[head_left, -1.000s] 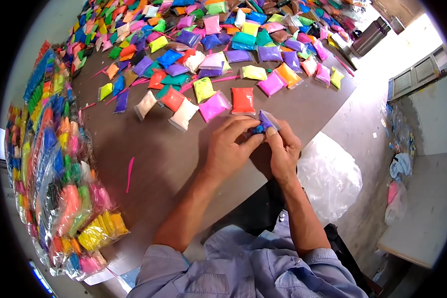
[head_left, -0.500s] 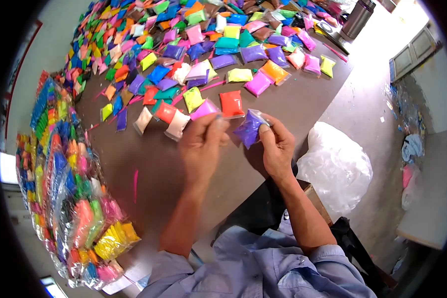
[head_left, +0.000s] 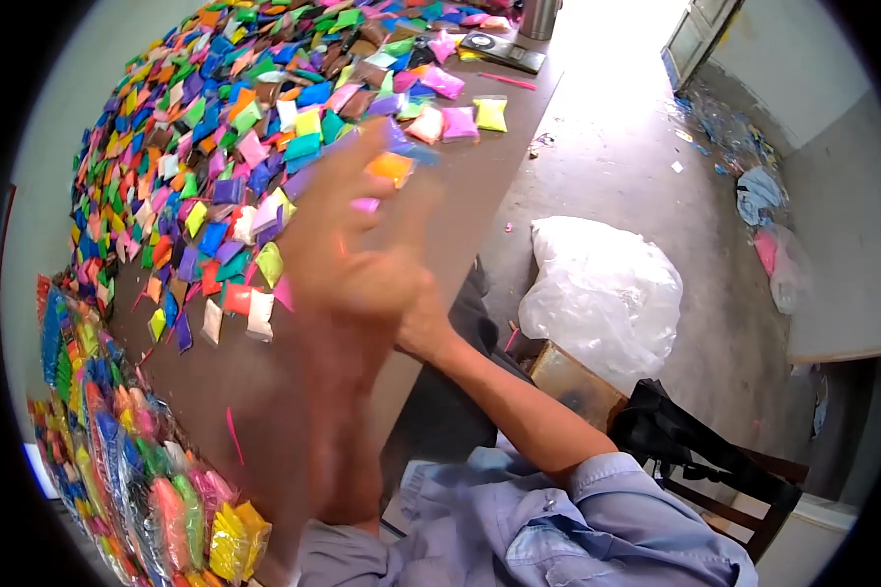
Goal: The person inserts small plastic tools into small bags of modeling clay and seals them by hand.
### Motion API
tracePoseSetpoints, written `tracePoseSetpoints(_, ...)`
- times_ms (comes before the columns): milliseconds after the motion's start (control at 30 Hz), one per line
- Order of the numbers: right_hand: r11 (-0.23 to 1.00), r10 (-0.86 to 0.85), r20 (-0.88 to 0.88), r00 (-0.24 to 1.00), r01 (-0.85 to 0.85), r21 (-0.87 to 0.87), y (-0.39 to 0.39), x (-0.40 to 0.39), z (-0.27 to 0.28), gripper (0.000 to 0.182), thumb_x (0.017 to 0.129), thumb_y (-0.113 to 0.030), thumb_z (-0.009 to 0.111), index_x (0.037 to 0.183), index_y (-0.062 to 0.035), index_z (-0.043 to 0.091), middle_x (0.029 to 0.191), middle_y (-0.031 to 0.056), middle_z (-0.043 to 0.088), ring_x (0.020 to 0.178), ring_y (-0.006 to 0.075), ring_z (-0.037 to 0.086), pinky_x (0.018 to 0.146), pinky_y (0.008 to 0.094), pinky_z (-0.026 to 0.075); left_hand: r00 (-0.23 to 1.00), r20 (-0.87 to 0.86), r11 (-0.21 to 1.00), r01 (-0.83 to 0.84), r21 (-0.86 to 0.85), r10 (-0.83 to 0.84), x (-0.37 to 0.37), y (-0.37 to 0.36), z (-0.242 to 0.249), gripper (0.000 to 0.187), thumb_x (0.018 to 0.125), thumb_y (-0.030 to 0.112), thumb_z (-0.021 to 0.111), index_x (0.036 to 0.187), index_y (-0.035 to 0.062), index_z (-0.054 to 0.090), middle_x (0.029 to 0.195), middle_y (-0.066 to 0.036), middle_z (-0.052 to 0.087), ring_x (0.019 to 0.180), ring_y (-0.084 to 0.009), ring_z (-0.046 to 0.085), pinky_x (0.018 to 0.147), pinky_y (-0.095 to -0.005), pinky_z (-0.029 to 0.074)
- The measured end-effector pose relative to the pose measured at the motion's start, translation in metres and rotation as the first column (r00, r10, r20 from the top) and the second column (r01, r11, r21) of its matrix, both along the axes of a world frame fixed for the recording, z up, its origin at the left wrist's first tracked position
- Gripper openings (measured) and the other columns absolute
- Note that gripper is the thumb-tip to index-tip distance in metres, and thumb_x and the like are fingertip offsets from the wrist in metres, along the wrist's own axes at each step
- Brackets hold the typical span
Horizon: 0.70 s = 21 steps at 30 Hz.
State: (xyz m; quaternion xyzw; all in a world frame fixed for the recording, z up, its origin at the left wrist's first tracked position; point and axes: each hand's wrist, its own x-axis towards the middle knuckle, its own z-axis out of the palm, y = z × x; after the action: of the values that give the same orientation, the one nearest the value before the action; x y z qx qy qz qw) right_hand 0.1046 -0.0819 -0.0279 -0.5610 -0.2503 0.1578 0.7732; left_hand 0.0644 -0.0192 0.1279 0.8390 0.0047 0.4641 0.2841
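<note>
My left hand [head_left: 347, 259] is raised over the brown table [head_left: 264, 382], smeared by motion, its blurred fingers pointing up towards the packets. Close behind it my right hand [head_left: 419, 315] shows only in part, its fingers hidden by the left. Whether either hand holds a packet I cannot tell. Just past the left fingers, an orange packet [head_left: 390, 168] shows on the table. Left of the hands lie a red packet [head_left: 236, 298], a pale peach packet [head_left: 260, 315] and a yellow-green packet [head_left: 269, 264].
A large heap of small coloured packets [head_left: 196, 127] covers the table's far side. Bundled clear bags of coloured packets [head_left: 117, 440] stand at the left. A flat dark device [head_left: 504, 51] and a metal flask [head_left: 538, 18] sit far back. A white plastic sack [head_left: 607, 293] rests on the floor.
My view has swung to the right. My hands have come together, the left now blurred in front of the right. The purple packet held in my right hand earlier no longer shows clearly.
</note>
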Motion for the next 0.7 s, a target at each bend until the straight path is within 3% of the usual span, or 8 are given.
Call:
tracePoseSetpoints(33, 0.983, 0.018, -0.117, 0.993, 0.003, 0.182, 0.007, -0.002, 0.004, 0.027, 0.098, -0.004, 0.063, 0.121, -0.0040, 0.078, 0.096, 0.0139, 0.071, 0.082, 0.0198, 0.067, 0.074, 0.0340, 0.053, 0.994, -0.074, 0.993, 0.077, -0.089, -0.083, 0.016, -0.012, -0.011, 0.033, 0.102, 0.011, 0.065, 0.132, -0.0033, 0.068, 0.118, -0.009, 0.075, 0.100, -0.0162, 0.071, 0.086, -0.0286, 0.056)
tracePoseSetpoints(100, 0.997, -0.035, 0.239, 0.970, 0.050, -0.054, -0.013, 0.012, 0.003, 0.027, 0.098, -0.006, 0.063, 0.121, -0.0031, 0.076, 0.099, 0.0163, 0.072, 0.086, 0.0248, 0.071, 0.076, 0.0364, 0.056, 0.989, -0.074, 0.989, -0.136, -0.064, 0.132, 0.009, -0.033, -0.014, 0.034, 0.099, 0.011, 0.071, 0.130, -0.0013, 0.070, 0.118, -0.010, 0.075, 0.097, -0.0179, 0.069, 0.085, -0.0301, 0.056)
tracePoseSetpoints(267, 0.998, -0.035, 0.058, 0.998, 0.032, 0.049, -0.010, 0.007, 0.009, 0.024, 0.100, -0.006, 0.062, 0.120, -0.0015, 0.076, 0.100, 0.0157, 0.074, 0.082, 0.0212, 0.070, 0.074, 0.0343, 0.055, 0.952, -0.106, 0.956, -0.279, 0.095, 0.288, -0.042, -0.018, -0.055, 0.034, 0.099, 0.016, 0.076, 0.128, -0.0008, 0.071, 0.115, -0.011, 0.074, 0.095, -0.0211, 0.069, 0.084, -0.0331, 0.057)
tracePoseSetpoints(333, 0.999, 0.033, -0.020, 0.999, -0.032, 0.028, -0.015, 0.008, 0.016, 0.023, 0.105, -0.009, 0.063, 0.122, 0.0027, 0.073, 0.091, 0.0073, 0.072, 0.079, 0.0086, 0.065, 0.069, 0.0276, 0.053, 0.892, -0.225, 0.904, -0.418, -0.087, 0.391, -0.068, -0.001, -0.076, 0.035, 0.102, 0.022, 0.076, 0.127, -0.0021, 0.071, 0.116, -0.009, 0.073, 0.097, -0.0178, 0.068, 0.083, -0.0313, 0.056)
tracePoseSetpoints(433, 0.996, 0.092, -0.089, 0.992, -0.091, 0.019, -0.013, 0.007, 0.007, 0.022, 0.103, -0.009, 0.064, 0.119, 0.0020, 0.074, 0.085, 0.0042, 0.068, 0.075, 0.0070, 0.061, 0.068, 0.0277, 0.052, 0.835, -0.443, 0.795, -0.496, -0.350, 0.326, -0.106, 0.016, -0.100, 0.039, 0.102, 0.020, 0.076, 0.133, -0.0025, 0.068, 0.124, -0.013, 0.071, 0.106, -0.0186, 0.068, 0.085, -0.0323, 0.057)
tracePoseSetpoints(567, 0.994, 0.097, -0.098, 0.990, -0.091, 0.066, -0.014, 0.006, -0.001, 0.021, 0.102, -0.009, 0.065, 0.118, 0.0036, 0.071, 0.086, 0.0027, 0.068, 0.076, 0.0047, 0.059, 0.066, 0.0266, 0.051, 0.904, -0.394, 0.618, -0.406, -0.674, 0.164, -0.104, 0.012, -0.136, 0.045, 0.106, 0.018, 0.072, 0.143, -0.0027, 0.059, 0.114, -0.007, 0.070, 0.096, -0.0129, 0.065, 0.084, -0.0264, 0.054)
tracePoseSetpoints(633, 0.993, 0.106, -0.092, 0.990, -0.110, -0.047, -0.018, 0.006, 0.003, 0.018, 0.103, -0.008, 0.064, 0.115, 0.0027, 0.072, 0.081, 0.0006, 0.067, 0.072, 0.0046, 0.059, 0.062, 0.0256, 0.049, 0.905, -0.421, 0.668, -0.352, -0.656, 0.064, -0.102, 0.009, -0.135, 0.040, 0.106, 0.017, 0.071, 0.140, -0.0016, 0.060, 0.105, -0.004, 0.070, 0.089, -0.0091, 0.063, 0.078, -0.0237, 0.052)
tracePoseSetpoints(700, 0.987, 0.157, -0.129, 0.979, -0.150, 0.061, -0.019, 0.004, 0.002, 0.016, 0.106, -0.007, 0.062, 0.112, 0.0014, 0.074, 0.077, -0.0019, 0.066, 0.066, 0.0037, 0.056, 0.058, 0.0243, 0.045, 0.946, -0.324, 0.477, -0.298, -0.827, 0.028, -0.091, -0.007, -0.130, 0.036, 0.105, 0.014, 0.073, 0.136, -0.0009, 0.064, 0.100, 0.000, 0.070, 0.082, -0.0041, 0.059, 0.069, -0.0224, 0.047)
